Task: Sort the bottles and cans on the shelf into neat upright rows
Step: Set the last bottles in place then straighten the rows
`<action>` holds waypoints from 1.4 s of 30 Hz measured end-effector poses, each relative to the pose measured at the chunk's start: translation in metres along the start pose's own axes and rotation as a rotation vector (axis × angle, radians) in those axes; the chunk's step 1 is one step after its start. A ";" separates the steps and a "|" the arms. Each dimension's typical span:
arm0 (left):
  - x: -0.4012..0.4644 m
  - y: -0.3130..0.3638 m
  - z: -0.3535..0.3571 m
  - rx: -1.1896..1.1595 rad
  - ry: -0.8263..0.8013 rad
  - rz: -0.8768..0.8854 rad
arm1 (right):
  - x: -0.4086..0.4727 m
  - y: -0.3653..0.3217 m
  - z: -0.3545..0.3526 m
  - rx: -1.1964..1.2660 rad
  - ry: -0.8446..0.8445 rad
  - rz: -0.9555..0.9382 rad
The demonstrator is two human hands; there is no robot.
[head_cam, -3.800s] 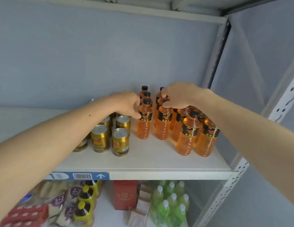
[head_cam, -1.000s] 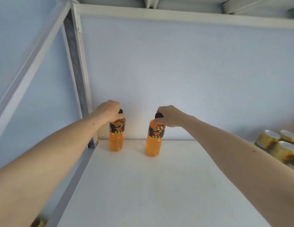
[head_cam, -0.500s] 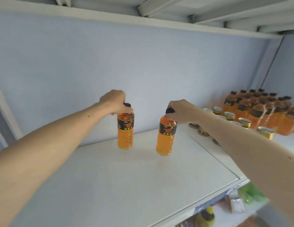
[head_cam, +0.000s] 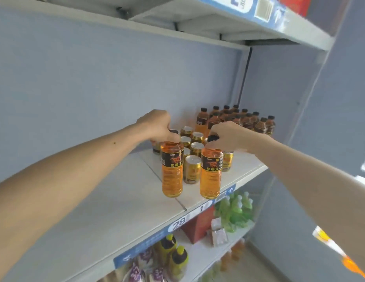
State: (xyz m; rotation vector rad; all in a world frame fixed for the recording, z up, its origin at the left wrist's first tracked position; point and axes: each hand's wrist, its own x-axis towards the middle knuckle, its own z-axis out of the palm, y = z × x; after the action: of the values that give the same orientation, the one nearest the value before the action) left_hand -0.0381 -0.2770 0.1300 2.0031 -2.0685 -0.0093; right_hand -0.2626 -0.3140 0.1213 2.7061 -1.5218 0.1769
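Gripping by the caps: the left hand [head_cam: 157, 127] holds the left bottle [head_cam: 172, 169] at frame centre, the right hand [head_cam: 228, 136] the right bottle [head_cam: 210, 174] beside it — both upright, apparently clear of the shelf [head_cam: 108, 202]. Full, heavy, smooth-walled; a cap grip resists slipping.

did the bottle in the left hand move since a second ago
Yes. The bottle gripped by the left hand has left the shelf's far-left corner post and now hangs beside the gold cans.

Bare shelf [head_cam: 100, 200] leftward; cans [head_cam: 192, 157], bottles [head_cam: 238, 119] crowding right.
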 end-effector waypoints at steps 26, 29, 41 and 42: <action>0.229 0.232 0.095 -0.011 0.107 0.177 | 0.074 0.303 0.003 0.020 0.059 0.149; 0.247 0.241 0.106 0.027 0.107 0.149 | 0.094 0.322 0.010 0.022 0.043 0.120; 0.288 0.258 0.140 0.068 0.032 -0.106 | 0.171 0.381 0.040 0.035 -0.013 -0.227; 0.289 0.257 0.142 0.058 0.028 -0.132 | 0.176 0.383 0.041 0.039 -0.017 -0.259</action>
State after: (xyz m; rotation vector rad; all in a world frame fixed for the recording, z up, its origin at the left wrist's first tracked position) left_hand -0.3220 -0.5737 0.0929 2.1588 -1.9374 0.0536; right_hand -0.4955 -0.6665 0.0898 2.9065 -1.1668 0.1771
